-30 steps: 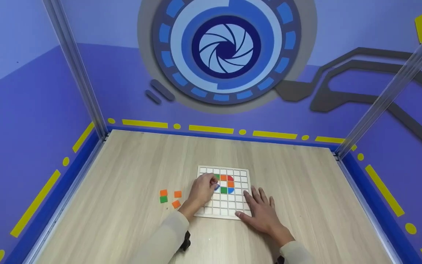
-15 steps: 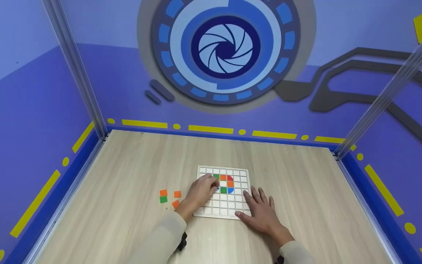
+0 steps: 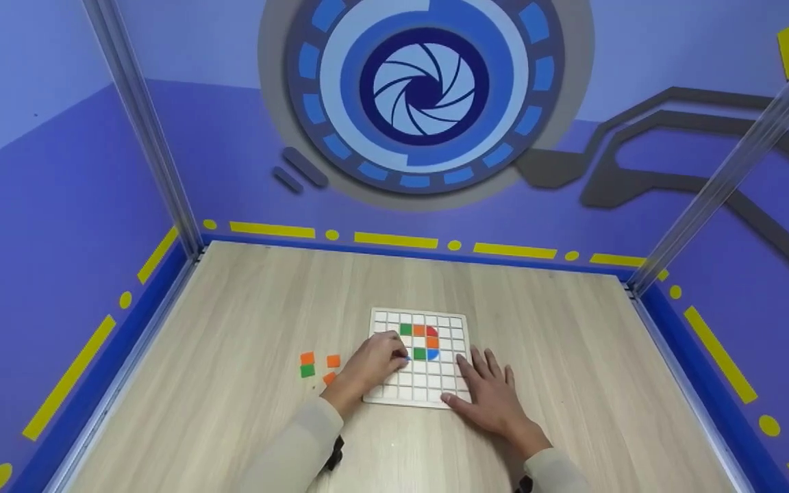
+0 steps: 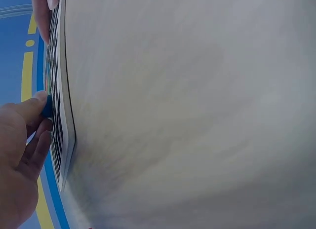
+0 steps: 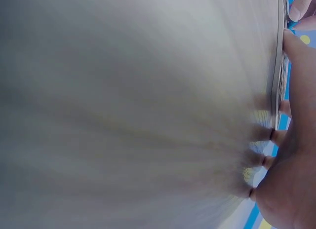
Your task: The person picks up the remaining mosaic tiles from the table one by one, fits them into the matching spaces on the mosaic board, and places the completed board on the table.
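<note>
A white gridded board [image 3: 429, 394] lies on the table, bearing a small ring of coloured tiles: a green tile [image 3: 405, 329], orange tiles [image 3: 431, 342], a red rounded tile [image 3: 431, 331] and a blue rounded tile [image 3: 433, 355]. My left hand [image 3: 371, 361] is over the board's left half and covers some squares. Between its thumb and fingers it pinches a small blue tile [image 4: 47, 106], close over the board's surface in the left wrist view. My right hand [image 3: 492, 397] rests with spread fingers at the board's right edge, thumb and fingertips on the rim.
Left of the board lie a loose orange tile [image 3: 307, 358] touching a green tile [image 3: 307, 370], plus another orange tile [image 3: 333, 361]. A further orange tile [image 3: 329, 377] sits right beside my left wrist. Blue panels [image 3: 230, 164] wall in the wooden table [image 3: 264, 294].
My left hand has shifted slightly toward me with the blue tile, uncovering the green tile at the ring's upper left corner. My right hand has stayed in place.
</note>
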`<state>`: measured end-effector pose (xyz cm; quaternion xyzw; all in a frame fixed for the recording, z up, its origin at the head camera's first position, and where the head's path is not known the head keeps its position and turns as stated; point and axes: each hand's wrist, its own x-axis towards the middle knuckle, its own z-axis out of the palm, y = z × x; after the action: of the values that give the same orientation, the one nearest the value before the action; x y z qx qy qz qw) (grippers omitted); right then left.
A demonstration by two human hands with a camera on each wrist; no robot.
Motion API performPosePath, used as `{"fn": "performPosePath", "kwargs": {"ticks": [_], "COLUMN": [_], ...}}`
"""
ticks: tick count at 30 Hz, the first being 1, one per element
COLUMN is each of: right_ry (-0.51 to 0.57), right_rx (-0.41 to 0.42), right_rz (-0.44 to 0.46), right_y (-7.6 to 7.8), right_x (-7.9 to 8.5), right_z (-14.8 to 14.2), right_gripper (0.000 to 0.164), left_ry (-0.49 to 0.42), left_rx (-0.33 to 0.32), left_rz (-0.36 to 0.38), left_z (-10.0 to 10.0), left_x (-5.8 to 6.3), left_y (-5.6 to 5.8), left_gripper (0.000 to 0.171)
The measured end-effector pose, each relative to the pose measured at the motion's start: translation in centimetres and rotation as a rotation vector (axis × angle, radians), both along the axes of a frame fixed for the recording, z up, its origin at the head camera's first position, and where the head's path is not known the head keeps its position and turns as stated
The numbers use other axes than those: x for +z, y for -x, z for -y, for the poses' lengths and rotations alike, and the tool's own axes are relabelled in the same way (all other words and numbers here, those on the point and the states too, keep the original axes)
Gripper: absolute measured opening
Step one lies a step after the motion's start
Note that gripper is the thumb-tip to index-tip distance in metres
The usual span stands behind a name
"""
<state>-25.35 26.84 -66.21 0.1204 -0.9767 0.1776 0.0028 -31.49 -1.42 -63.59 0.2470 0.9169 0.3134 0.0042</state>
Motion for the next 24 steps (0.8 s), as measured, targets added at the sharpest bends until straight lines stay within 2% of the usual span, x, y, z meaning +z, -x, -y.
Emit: {"fn": "performPosePath", "kwargs": {"ticks": [7, 12, 17, 24], "right_ry": [-0.001, 0.002, -0.003, -0.005], "right_rx": [0.003, 0.002, -0.005, -0.008], "right_rz": [-0.013, -0.002, -0.005, -0.004], "right_y": [0.2, 0.1, 0.0, 0.0], "right_x": [-0.1, -0.1, -0.1, -0.2], "right_z": [-0.1, -0.1, 0.0, 0.1], "right_gripper": [0.094, 0.093, 0.094, 0.094], "left_ry": [0.002, -0.051, -0.084, -0.12], "left_rx": [-0.023, 0.026, 0.066, 0.117], "left_rz": [-0.009, 0.023, 0.014, 0.036], "left_z": [0.0, -0.4, -0.9, -1.4], "left_x": [-0.2, -0.6, -1.0, -1.1], "left_y": [0.0, 0.2, 0.4, 0.2], "left_gripper": [0.014, 0.019, 0.02, 0.022]}}
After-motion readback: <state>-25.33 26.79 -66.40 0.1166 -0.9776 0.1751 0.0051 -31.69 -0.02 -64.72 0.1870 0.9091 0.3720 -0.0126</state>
